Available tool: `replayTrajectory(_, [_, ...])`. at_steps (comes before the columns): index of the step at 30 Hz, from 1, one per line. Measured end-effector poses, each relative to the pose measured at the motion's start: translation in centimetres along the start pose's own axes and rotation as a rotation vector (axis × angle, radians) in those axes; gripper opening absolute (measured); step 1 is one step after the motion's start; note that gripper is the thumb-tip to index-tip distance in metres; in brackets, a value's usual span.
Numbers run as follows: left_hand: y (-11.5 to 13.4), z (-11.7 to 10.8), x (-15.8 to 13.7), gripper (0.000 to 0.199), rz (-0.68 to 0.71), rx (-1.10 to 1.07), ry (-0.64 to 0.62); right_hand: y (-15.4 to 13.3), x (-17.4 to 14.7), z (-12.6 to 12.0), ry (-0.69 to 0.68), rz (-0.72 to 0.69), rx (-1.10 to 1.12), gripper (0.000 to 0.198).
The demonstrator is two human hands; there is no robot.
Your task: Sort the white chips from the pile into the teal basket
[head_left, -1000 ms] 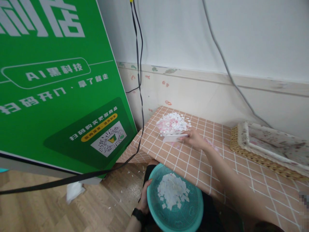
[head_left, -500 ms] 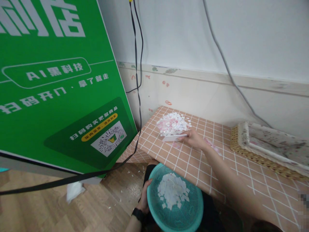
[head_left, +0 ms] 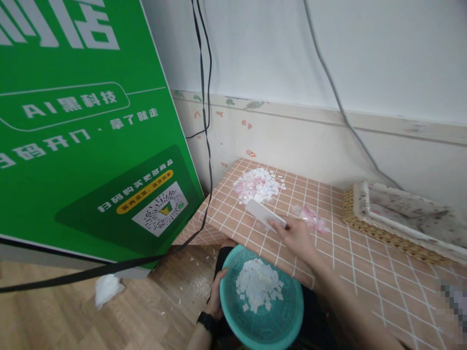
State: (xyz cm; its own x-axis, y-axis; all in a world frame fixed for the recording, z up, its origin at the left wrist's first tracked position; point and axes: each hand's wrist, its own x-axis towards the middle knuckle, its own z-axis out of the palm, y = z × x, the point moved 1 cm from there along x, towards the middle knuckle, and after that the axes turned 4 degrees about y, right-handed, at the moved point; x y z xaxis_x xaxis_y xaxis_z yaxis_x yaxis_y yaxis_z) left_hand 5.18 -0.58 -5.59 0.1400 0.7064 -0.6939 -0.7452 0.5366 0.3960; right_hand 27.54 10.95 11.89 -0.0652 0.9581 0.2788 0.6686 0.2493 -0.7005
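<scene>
My left hand (head_left: 218,293) grips the rim of a teal plastic basket (head_left: 268,324) on my lap, just below the table edge. Small white paper-like pieces (head_left: 257,283) lie heaped inside it. Over the table, my right hand (head_left: 295,238) is closed on the end of a flat white scraper-like piece (head_left: 264,214). The piece's far end points at a pile of small white and pinkish pieces (head_left: 258,184), near the pile's front edge. A crumpled pink and clear plastic wrapper (head_left: 310,218) lies just behind my right hand.
A lined wicker basket (head_left: 397,233) stands on the checked tablecloth (head_left: 335,253) at the right. On the left rises a big green sign panel (head_left: 91,184), with a black strap (head_left: 164,255) hanging before it. A white crumpled bag (head_left: 108,290) lies on the floor.
My right hand has drawn back toward me with the white piece, away from the pile. The piece has turned to a slant, and the pink wrapper shows more fully.
</scene>
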Motion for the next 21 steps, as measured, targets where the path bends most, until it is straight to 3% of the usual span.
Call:
replayTrajectory(4, [0.0,-0.2,0.0,0.026,-0.006,0.003,-0.011,-2.5,-2.7,3.9,-0.010,0.014,0.059,0.036])
replayTrajectory(8, [-0.1,-0.6,0.3,0.025,-0.017,0.013,0.023,-0.8,-2.8,4.5,0.055,0.134,0.034,0.038])
replayTrajectory(12, [-0.1,-0.2,0.2,0.029,-0.027,0.005,0.047,3.0,-2.6,1.8,0.173,0.272,0.022,0.040])
replayTrajectory(21, [0.0,1.0,-0.4,0.037,-0.018,0.004,0.125,9.2,-2.4,-5.9,0.423,0.330,-0.100,0.045])
